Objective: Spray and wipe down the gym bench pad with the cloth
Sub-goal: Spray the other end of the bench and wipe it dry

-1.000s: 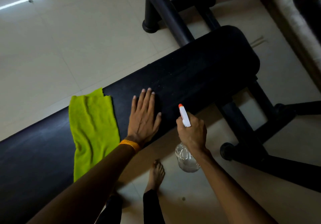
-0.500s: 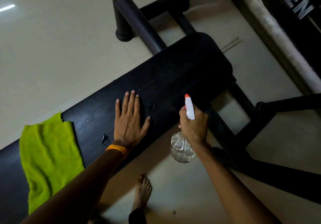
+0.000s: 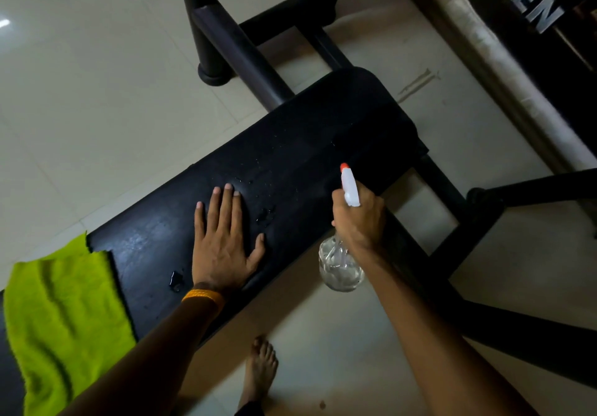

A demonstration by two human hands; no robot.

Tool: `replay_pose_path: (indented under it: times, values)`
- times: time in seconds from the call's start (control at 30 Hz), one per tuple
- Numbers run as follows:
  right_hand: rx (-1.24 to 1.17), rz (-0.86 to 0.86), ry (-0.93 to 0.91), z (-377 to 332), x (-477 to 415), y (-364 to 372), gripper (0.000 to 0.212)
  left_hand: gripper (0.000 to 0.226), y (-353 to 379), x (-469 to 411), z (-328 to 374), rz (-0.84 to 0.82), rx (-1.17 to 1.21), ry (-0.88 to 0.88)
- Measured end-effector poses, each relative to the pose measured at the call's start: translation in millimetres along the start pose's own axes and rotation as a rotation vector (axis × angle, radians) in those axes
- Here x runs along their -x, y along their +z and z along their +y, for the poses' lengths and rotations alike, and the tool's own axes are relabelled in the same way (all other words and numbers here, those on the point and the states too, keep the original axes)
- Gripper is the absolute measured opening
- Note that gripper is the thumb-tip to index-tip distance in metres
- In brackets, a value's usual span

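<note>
Right hand (image 3: 358,222) fingers clamped on bottle (image 3: 340,267); left hand (image 3: 223,241) flat, empty on pad (image 3: 323,144); aim nozzle at dry end, cloth (image 3: 61,312) waiting

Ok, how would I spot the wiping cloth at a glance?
Find the long black bench pad running diagonally across the pale floor. At its lower-left end, beyond the flat left hand, lies the cloth: bright lime green, rumpled, the only vivid colour there.
</note>
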State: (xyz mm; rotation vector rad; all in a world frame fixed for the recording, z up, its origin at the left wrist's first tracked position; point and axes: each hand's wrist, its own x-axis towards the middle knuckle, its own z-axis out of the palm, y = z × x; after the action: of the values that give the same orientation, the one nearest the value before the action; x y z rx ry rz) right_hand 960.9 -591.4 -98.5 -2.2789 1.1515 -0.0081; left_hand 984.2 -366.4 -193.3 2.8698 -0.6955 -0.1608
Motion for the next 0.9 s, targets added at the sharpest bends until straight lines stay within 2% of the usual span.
replay_pose_path:
  times: [0.23,0.47,0.67,0.9]
  values:
    - [0.038,0.013,-0.274,2.4,53.7,9.0,0.010,0.088,-8.3,-0.1,-0.2,-0.053,0.037,0.006]
    - [-0.006,0.041,-0.404,-23.0,125.5,22.8,0.020,0.081,-43.7,30.5,-31.7,-0.081,0.193,0.043]
    - [-0.085,-0.049,-0.582,-67.2,204.8,40.5,0.019,0.078,-75.0,111.0,-109.9,-0.051,0.237,-0.092]
    - [-0.241,-0.233,-0.771,-154.6,301.3,86.1,0.017,0.080,-111.5,219.9,-219.1,-0.060,0.254,-0.354]
